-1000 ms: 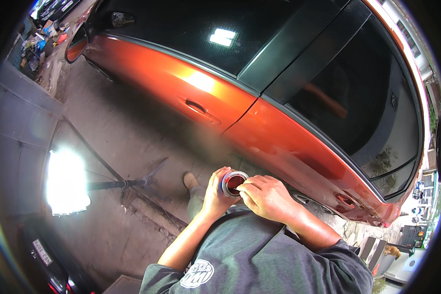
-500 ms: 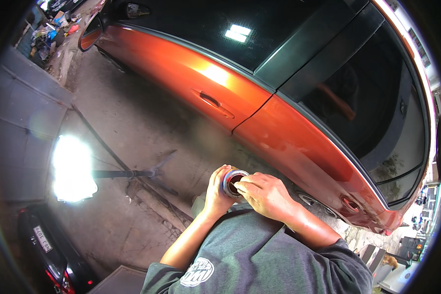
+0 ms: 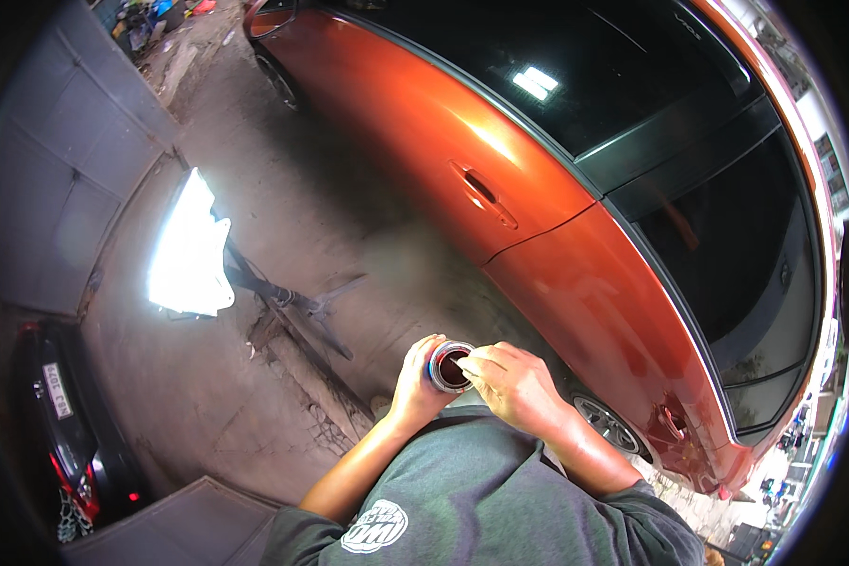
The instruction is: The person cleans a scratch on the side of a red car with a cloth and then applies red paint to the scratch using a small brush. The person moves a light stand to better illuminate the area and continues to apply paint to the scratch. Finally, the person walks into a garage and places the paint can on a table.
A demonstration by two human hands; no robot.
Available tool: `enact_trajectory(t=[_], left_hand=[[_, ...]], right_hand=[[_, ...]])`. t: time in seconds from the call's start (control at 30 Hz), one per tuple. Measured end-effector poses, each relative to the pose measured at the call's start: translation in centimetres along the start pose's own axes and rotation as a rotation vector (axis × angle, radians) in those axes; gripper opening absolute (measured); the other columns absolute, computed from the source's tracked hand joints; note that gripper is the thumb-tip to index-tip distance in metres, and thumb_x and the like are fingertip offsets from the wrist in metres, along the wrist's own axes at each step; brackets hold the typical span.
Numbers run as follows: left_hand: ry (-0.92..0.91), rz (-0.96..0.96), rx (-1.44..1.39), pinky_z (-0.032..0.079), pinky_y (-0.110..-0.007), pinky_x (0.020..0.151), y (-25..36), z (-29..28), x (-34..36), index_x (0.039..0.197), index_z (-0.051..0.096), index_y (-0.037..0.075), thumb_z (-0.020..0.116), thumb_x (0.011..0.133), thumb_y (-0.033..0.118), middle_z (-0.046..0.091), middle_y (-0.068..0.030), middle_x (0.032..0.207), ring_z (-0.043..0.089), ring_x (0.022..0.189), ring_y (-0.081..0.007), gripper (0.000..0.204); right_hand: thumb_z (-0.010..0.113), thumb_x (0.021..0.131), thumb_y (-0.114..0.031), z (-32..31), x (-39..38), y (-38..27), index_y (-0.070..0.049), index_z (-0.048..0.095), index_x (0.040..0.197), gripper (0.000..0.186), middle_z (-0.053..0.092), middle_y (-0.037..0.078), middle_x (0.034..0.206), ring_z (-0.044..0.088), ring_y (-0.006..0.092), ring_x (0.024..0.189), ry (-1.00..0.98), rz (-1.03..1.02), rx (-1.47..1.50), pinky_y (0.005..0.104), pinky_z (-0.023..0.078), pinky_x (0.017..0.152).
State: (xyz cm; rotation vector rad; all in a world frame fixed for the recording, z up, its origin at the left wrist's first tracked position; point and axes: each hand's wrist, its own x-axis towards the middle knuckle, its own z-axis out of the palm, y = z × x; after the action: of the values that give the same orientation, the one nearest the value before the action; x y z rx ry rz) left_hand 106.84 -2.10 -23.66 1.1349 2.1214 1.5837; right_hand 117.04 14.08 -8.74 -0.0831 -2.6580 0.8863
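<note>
In front of my chest, my left hand (image 3: pixel 415 385) is wrapped around a small round can (image 3: pixel 434 374) with a metal rim. Dark reddish-brown liquid (image 3: pixel 454 371) shows inside its open mouth. The fingers of my right hand (image 3: pixel 521 385) are pinched on a thin, light-coloured stick (image 3: pixel 457 359), which reaches over the rim into the can. Most of the stick is hidden by my fingers and the can, so its lower end cannot be seen.
An orange-red car (image 3: pixel 547 283) stands close ahead and to my right, with its door handle (image 3: pixel 484 195) facing me. A bright lamp (image 3: pixel 189 253) on a stand (image 3: pixel 275 294) is at the left. Behind it are a grey metal gate (image 3: pixel 85 179) and a dark car (image 3: pixel 90 429).
The view has turned, so the car now lies further right and the lamp looks narrower. Both hands keep their hold, and more of the can's mouth shows.
</note>
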Motion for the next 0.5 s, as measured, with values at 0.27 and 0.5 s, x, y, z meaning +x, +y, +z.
enact_trajectory(t=[0.27, 0.5], left_hand=[[0.095, 0.043, 0.022, 0.052, -0.041, 0.108, -0.9, -6.0, -4.7, 0.14, 0.055, 0.003, 0.1, 0.069, 0.01, 0.062, -0.0158, 0.133, 0.064, 0.124, -0.0317, 0.085], [0.123, -0.055, -0.115, 0.047, -0.047, 0.114, -1.8, -9.7, -8.1, 0.138, 0.06, 0.005, 0.099, 0.068, 0.016, 0.06, -0.0182, 0.138, 0.058, 0.133, -0.0386, 0.081]], right_hand=[[0.079, 0.088, -0.007, 4.8, 1.2, -5.2, -0.008, 0.071, 0.11, 0.023, 0.074, 0.01, 0.105, 0.072, 0.0318, 0.093, -0.077, -0.046, -0.024, 0.042, 0.06, 0.079], [0.078, 0.09, -0.008, 7.3, 1.6, -9.0, -0.008, 0.073, 0.111, 0.022, 0.075, 0.012, 0.106, 0.073, 0.0331, 0.097, -0.16, -0.046, -0.038, 0.0424, 0.06, 0.082]])
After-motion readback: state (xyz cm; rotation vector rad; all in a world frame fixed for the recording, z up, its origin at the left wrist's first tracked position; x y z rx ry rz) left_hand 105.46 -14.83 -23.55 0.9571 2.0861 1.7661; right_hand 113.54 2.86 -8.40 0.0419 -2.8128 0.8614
